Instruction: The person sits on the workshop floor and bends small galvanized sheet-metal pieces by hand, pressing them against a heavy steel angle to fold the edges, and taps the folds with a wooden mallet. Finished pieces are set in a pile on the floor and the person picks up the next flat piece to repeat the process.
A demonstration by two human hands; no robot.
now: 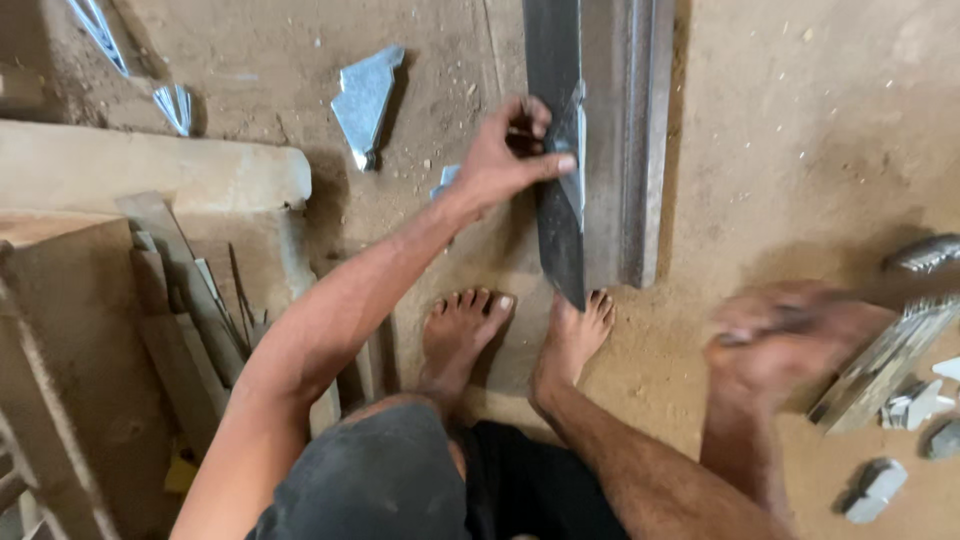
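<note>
A long grey metal channel (610,130) lies on the sandy floor in front of my bare feet. My left hand (505,160) presses a small pointed metal bracket (570,150) against the channel's left wall, thumb on the piece. My right hand (785,335) is blurred by motion at the right, closed around a dark handle of a tool whose grey metal head (925,255) shows further right. A stack of flat metal pieces (880,365) lies just under that hand.
Cut sheet-metal scraps lie on the floor: one bent piece (365,100) at the top centre, smaller ones (175,105) at the top left, several (900,440) at the lower right. Wooden blocks and planks (150,180) fill the left side.
</note>
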